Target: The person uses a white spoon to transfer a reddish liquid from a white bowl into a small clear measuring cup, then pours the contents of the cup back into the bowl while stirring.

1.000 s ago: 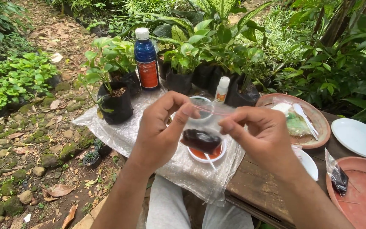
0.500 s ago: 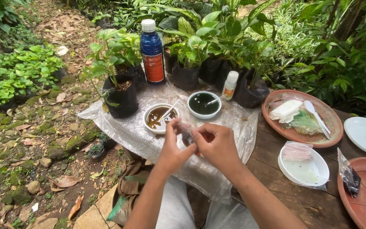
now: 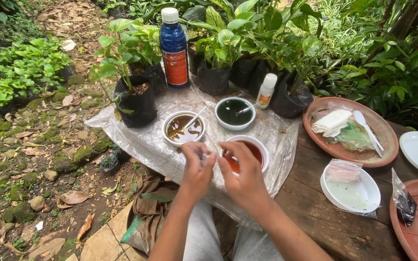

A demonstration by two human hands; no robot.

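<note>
**Hands meet over the bowl of red-brown liquid at the table's near edge**

The clear crinkled plastic sheet covers the left end of the dark wooden plank table and hangs over its near and left edges; beyond those edges lie mossy stones and leaf litter. The small white bowl of red-brown liquid sits close to the near edge, with bare plastic to its left and bare planks to its right. Behind it stand a white bowl of amber liquid and a white bowl of dark green liquid, each with a thin stick leaning in it, up and to the right.

The left hand and right hand are drawn together, fingertips almost touching, just in front of and partly over the red-brown bowl. Something small and pale seems pinched between them; what it is and which way it points cannot be told.

A blue plastic bottle and black potted plants line the far edge.
</note>
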